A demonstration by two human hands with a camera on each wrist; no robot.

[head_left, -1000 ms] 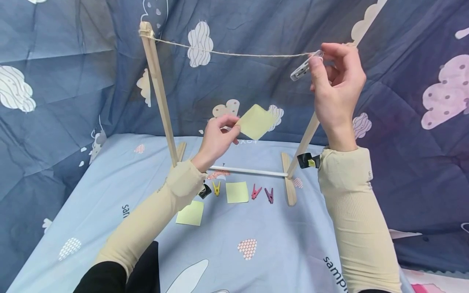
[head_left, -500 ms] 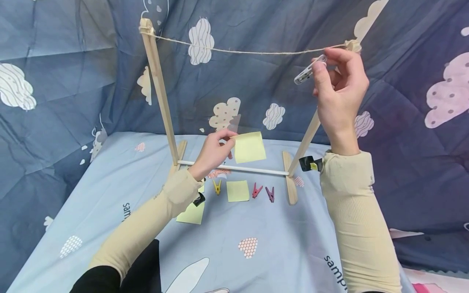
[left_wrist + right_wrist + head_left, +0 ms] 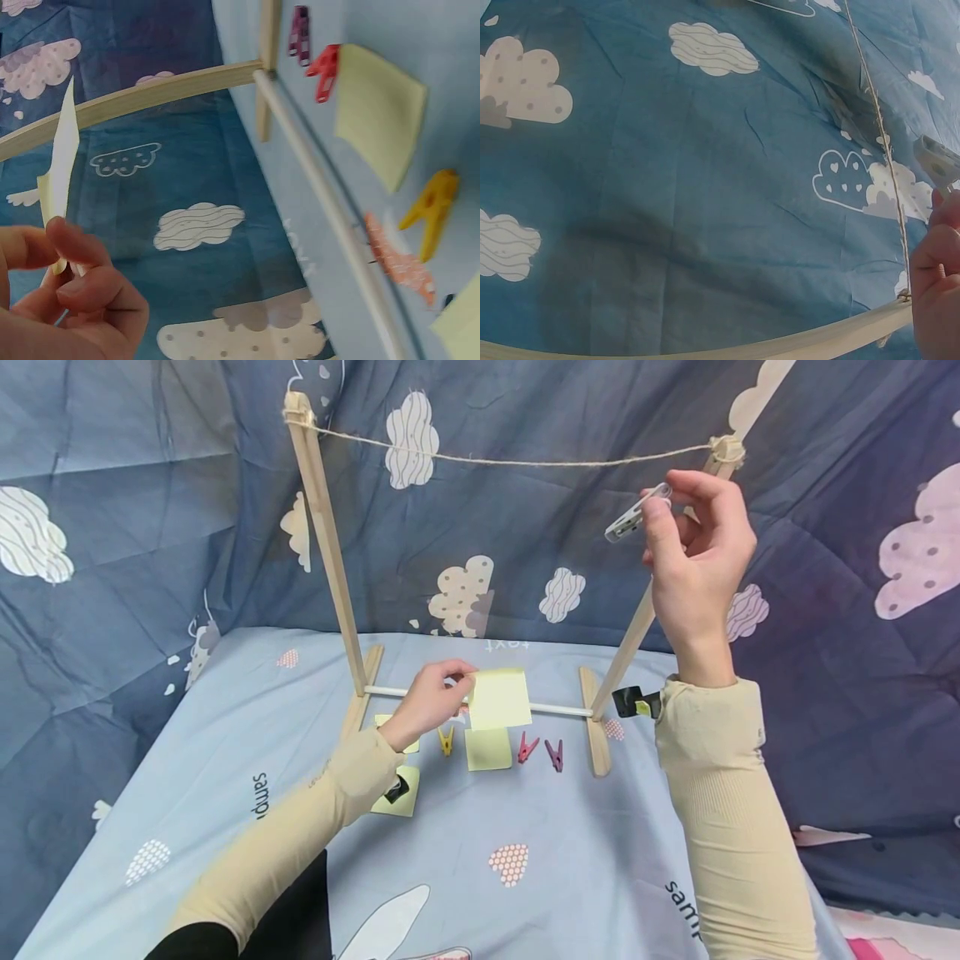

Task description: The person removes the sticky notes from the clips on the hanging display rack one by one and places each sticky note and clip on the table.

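My left hand (image 3: 431, 700) pinches a yellow sticky note (image 3: 500, 699) by its left edge, in front of the white crossbar (image 3: 561, 709). In the left wrist view that note (image 3: 66, 150) appears nearly edge-on above thumb and fingers. My right hand (image 3: 697, 556) pinches a white clothespin (image 3: 636, 514) between thumb and fingers, just below the right end of a string (image 3: 525, 463). The clothespin (image 3: 937, 161) sits at the right edge of the right wrist view, beside the string. The string runs between two wooden posts (image 3: 326, 539) and sags slightly.
On the light blue cloth lie a sticky note (image 3: 489, 750), a yellow clothespin (image 3: 446, 741), a red one (image 3: 527, 747) and a purple one (image 3: 554, 755). More notes (image 3: 408, 802) lie partly hidden under my left wrist. Wooden feet (image 3: 595, 735) support the posts.
My left hand has lowered the sticky note from above the crossbar to in front of it, turning the note squarer to the view. My right hand has dropped slightly below the string with the clothespin.
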